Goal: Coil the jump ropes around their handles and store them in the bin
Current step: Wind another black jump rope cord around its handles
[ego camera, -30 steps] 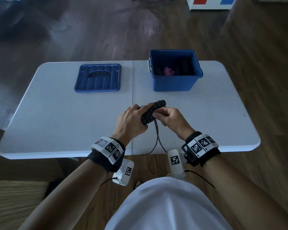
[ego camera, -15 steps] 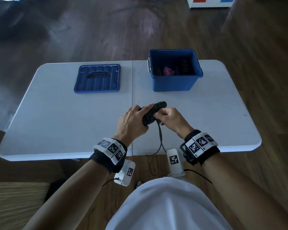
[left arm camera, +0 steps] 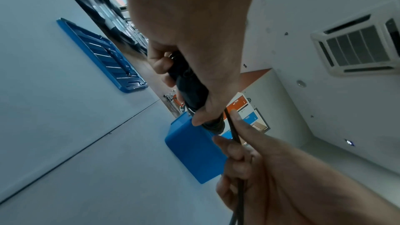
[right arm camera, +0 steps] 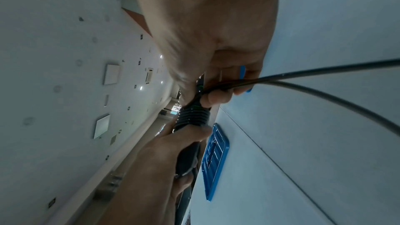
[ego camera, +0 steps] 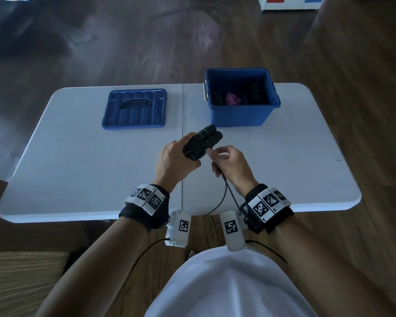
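Observation:
My left hand [ego camera: 176,160] grips the two black jump-rope handles [ego camera: 201,141] side by side, tips pointing toward the blue bin [ego camera: 240,115]. Several turns of black rope wrap the handles [right arm camera: 192,117]. My right hand [ego camera: 229,163] pinches the doubled black rope [ego camera: 225,191] just right of the handles; in the left wrist view the rope [left arm camera: 232,129] runs between its thumb and fingers. The loose rope drops over the table's near edge to the floor. The bin holds dark coiled ropes and a pink one [ego camera: 232,99].
The bin's blue lid [ego camera: 134,108] lies upside down at the back left of the white folding table [ego camera: 78,168]. The bin stands at the back right, just beyond my hands. Wooden floor surrounds the table.
My left hand has tilted the handles' tips farther up toward the bin. My right hand has shifted a little right and back along the rope, drawing it off the handles.

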